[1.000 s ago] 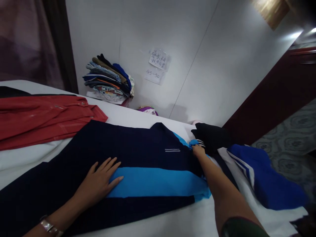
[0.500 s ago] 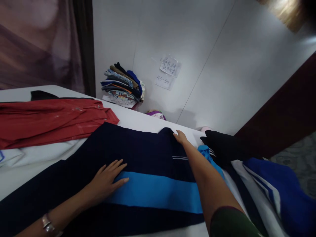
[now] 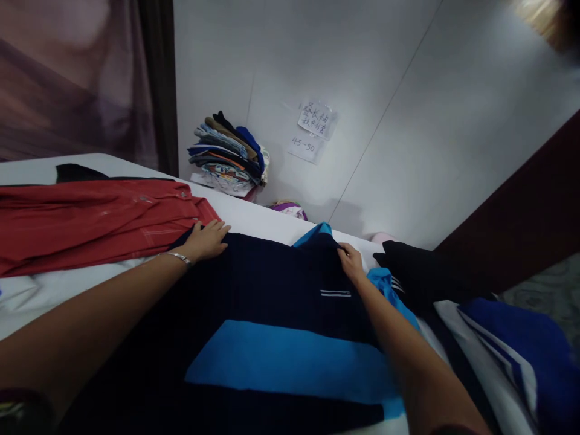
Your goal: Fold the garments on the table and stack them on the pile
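Observation:
A navy jacket (image 3: 276, 278) with a wide light-blue band and two thin white lines lies spread before me. My left hand (image 3: 206, 241) rests on its far left corner, fingers stretched out, beside the red shirt (image 3: 113, 211). With the fingers of my right hand (image 3: 351, 261) I grip the jacket's far right edge near the collar, where a light-blue inner side shows. The near part of the jacket runs out of view below, and my forearms cover some of it.
Folded clothes are stacked (image 3: 226, 151) by the wall, under paper signs (image 3: 310, 130). Black clothing (image 3: 421, 269) and a blue-and-white garment (image 3: 516, 350) lie to the right. The white table's (image 3: 254, 220) far edge runs along the wall.
My left hand has moved from the light-blue band to the jacket's far left corner. My right hand now grips the edge farther right, and the collar area is lifted, showing light blue.

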Tool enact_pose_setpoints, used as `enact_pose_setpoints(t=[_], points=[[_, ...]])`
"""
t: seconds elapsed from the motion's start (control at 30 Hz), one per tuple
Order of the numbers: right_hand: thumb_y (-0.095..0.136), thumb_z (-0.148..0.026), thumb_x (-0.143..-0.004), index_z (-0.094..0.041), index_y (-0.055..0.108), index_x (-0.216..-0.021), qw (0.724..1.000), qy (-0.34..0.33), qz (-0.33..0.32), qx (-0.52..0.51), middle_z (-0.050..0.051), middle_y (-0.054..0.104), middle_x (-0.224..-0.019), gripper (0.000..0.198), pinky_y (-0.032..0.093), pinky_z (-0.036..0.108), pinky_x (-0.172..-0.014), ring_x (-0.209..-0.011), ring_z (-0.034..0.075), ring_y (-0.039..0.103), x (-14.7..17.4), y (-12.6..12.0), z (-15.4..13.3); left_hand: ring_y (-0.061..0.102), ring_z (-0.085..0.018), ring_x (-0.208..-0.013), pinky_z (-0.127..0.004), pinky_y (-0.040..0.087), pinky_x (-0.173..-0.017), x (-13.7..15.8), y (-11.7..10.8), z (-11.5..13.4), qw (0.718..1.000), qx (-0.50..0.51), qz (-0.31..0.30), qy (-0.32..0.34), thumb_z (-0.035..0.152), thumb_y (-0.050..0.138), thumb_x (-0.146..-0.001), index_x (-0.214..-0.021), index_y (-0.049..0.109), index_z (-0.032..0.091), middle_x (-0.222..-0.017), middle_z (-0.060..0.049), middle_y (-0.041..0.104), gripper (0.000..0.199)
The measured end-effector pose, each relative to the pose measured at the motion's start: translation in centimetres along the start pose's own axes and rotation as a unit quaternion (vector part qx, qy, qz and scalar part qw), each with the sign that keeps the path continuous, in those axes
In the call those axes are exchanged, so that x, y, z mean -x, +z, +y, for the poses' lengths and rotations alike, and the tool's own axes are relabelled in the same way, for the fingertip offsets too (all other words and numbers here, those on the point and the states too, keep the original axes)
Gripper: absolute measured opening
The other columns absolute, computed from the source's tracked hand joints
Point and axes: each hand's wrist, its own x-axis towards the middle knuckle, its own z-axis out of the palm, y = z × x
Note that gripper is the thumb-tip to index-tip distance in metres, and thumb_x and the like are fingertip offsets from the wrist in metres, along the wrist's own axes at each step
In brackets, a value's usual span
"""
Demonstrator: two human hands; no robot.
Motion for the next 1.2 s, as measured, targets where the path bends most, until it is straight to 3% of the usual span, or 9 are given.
enact_pose_setpoints(t=[0.1,0.23,0.37,0.47,0.63,0.83,1.0,1.1,1.2], points=[[0.045,-0.032,-0.091,-0.018,0.07,-0.1,0.984,-0.157,0.027,-0.076,0.013,0.067,-0.126,0.03,0.046,0.039,-0.105,-0.119,0.025,0.061,6.2,-0.7,2.1,0.033,-0.034,-0.145,-0.058,0.022,-0.115,-1.0,0.9,-0.6,1.0,-0.014,-0.015,0.005,0.017,0.046,-0.082,-0.146,0.043,0.011,-0.155,-0.021,0.041,0.065],[0.062,-0.036,-0.086,-0.02,0.07,-0.08,0.96,-0.242,-0.128,-0.054,0.012,0.073,-0.106,0.019,0.052,0.042,-0.093,-0.101,0.026,0.068,11.4,-1.0,2.6,0.056,-0.035,-0.124,-0.054,0.033,-0.107,-1.2,0.7,-1.4,0.999,-0.037,-0.015,0.022,0.014,0.049,-0.073,-0.125,0.064,0.012,-0.129,-0.021,0.065,0.054],[0.049,-0.04,-0.095,-0.021,0.069,-0.08,0.978,-0.173,-0.072,-0.088,0.005,0.069,-0.075,0.032,0.054,0.033,-0.074,-0.071,0.019,0.065,9.4,-1.8,-0.1,0.062,-0.035,-0.112,-0.053,0.033,-0.106,0.0,-0.2,-1.8,0.995,-0.056,0.02,0.08,0.015,0.051,-0.071,-0.095,0.074,0.015,-0.11,-0.018,0.072,0.033],[0.057,-0.044,-0.091,-0.019,0.069,-0.11,0.98,-0.183,0.001,-0.071,0.012,0.07,-0.113,0.034,0.049,0.041,-0.099,-0.108,0.025,0.064,5.1,-1.7,-2.9,0.064,-0.033,-0.105,-0.052,0.033,-0.105,1.5,-0.9,-2.0,0.988,-0.066,0.049,0.128,0.014,0.051,-0.072,-0.089,0.074,0.015,-0.102,-0.017,0.072,0.028],[0.07,-0.043,-0.081,-0.018,0.047,-0.145,0.991,-0.098,-0.088,0.03,0.016,0.048,-0.149,0.072,0.033,0.05,-0.116,-0.14,0.033,0.042,-0.8,0.0,-6.1,0.064,-0.03,-0.101,-0.048,0.037,-0.099,3.6,-1.9,-1.9,0.981,-0.06,0.064,0.174,0.012,0.053,-0.07,-0.08,0.07,0.018,-0.096,-0.013,0.071,0.021],[0.055,-0.058,-0.09,-0.018,0.02,-0.157,0.967,0.113,-0.21,-0.094,0.014,0.07,-0.116,0.086,0.059,0.039,-0.077,-0.083,0.023,0.072,-2.8,0.9,-6.3,0.065,-0.024,-0.083,-0.034,0.045,-0.068,5.3,-2.4,-1.1,0.985,-0.004,-0.035,0.167,0.02,0.058,-0.072,-0.078,0.065,0.02,-0.097,-0.009,0.069,0.009],[0.072,-0.046,-0.081,-0.01,0.069,-0.107,0.949,0.158,-0.258,-0.086,0.005,0.068,-0.061,0.044,0.052,0.028,-0.05,-0.046,0.017,0.061,-2.3,1.5,-6.7,0.068,-0.027,-0.087,-0.033,0.047,-0.068,6.1,-2.6,-0.4,0.989,0.044,-0.12,0.077,0.059,0.053,-0.082,-0.104,0.068,0.019,-0.106,-0.012,0.071,0.048],[0.081,-0.028,-0.07,-0.014,0.068,-0.069,0.956,0.151,-0.239,-0.082,0.001,0.06,-0.047,0.019,0.049,0.026,-0.05,-0.046,0.017,0.059,-2.9,0.9,-7.2,0.063,-0.032,-0.113,-0.037,0.049,-0.083,5.8,-2.4,-0.5,0.988,0.049,-0.128,0.064,0.056,0.057,-0.078,-0.132,0.058,0.018,-0.131,-0.016,0.064,0.065],[0.076,-0.03,-0.072,-0.016,0.067,-0.066,0.977,0.121,-0.137,-0.107,0.0,0.06,-0.052,0.018,0.048,0.025,-0.057,-0.056,0.016,0.06,-3.9,-1.5,-6.9,0.063,-0.034,-0.115,-0.039,0.049,-0.087,5.3,-2.0,-0.9,0.988,0.022,-0.142,0.059,0.045,0.058,-0.077,-0.137,0.055,0.016,-0.132,-0.017,0.064,0.066]])
